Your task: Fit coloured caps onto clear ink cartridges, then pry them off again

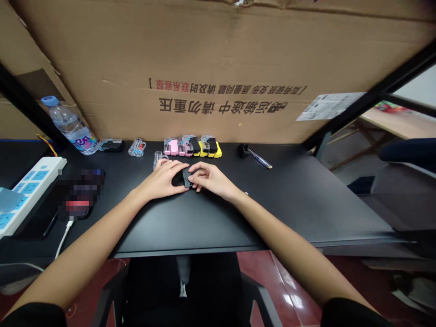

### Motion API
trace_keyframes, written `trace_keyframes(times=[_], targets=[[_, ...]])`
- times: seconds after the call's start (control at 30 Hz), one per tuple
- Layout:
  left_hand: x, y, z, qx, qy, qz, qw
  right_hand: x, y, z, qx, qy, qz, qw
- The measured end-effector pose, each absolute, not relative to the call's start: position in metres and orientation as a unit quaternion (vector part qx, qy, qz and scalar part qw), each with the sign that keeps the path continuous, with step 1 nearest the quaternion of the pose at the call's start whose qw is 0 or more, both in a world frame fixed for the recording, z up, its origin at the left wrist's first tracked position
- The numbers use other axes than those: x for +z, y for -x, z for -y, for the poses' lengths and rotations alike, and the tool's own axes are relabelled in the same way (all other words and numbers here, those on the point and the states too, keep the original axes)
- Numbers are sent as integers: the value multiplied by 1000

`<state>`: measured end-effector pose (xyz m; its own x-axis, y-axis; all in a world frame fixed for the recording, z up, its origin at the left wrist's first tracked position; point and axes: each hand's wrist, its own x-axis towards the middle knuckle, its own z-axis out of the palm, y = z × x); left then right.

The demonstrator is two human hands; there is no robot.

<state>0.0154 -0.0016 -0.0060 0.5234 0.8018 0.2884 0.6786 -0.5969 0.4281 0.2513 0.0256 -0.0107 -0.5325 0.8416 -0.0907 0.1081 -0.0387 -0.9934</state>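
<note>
Near the middle of the black desk, my left hand point(165, 180) grips a small black plastic piece point(186, 178) between thumb and forefinger. My right hand point(209, 179) meets it from the other side, thumb and fingertips pinched at the piece's right edge. Whether the right fingers also hold something tiny is hidden. Just behind my left hand lies a clear plastic case point(159, 157), partly covered by the fingers. Beyond the hands stands a row of small clear-topped cases with pink parts point(171, 147) and yellow parts point(218, 151), some with black pieces on them.
A cardboard sheet point(218, 54) walls off the back. At the left are a water bottle point(73, 127), a power strip point(30, 190) and a phone point(80, 195) with a white cable. A screwdriver point(260, 159) lies at the right rear beside a small black object point(243, 150).
</note>
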Motion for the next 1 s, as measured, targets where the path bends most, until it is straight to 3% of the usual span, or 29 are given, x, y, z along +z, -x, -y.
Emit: trace_keyframes(times=[0.53,0.77,1.0], targets=[[1,-16,3,227,-863,-426,146,-6,-250,-24,620,394,604,309],[19,2,1,235,-855,-446,124,-2,-253,-24,498,405,710,290],[25,26,-12,288,-760,-582,31,-6,-258,-29,418,410,754,299]])
